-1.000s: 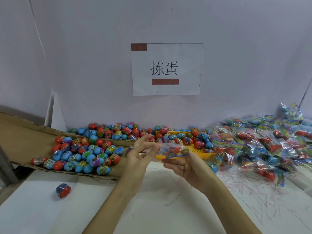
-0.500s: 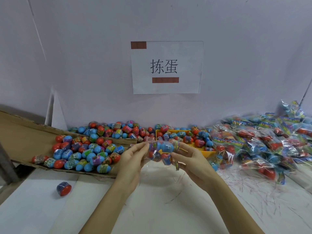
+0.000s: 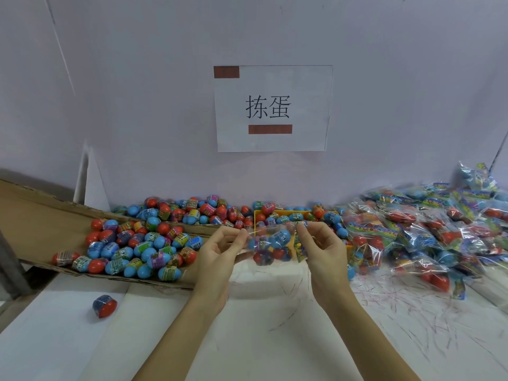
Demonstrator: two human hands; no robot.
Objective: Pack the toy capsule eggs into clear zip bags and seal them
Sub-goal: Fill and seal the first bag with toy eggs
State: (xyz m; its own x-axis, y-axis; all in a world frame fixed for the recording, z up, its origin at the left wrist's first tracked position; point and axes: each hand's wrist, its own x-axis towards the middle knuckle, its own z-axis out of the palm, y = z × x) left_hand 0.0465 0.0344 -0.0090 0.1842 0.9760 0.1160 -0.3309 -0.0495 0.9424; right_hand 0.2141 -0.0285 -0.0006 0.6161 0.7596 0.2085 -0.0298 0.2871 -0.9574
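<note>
Between left hand (image 3: 220,250) and right hand (image 3: 320,243): bag (image 3: 270,244), now hanging filled, top pinched at both ends, ready for sealing.

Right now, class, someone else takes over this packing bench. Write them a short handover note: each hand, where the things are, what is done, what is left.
Left hand and right hand each pinch a top corner of a clear bag holding several eggs, above the table.
Loose eggs lie on the cardboard; one stray egg is on the table.
Done: filled bags piled at right.
Left: seal this bag, then pack the loose eggs.
</note>
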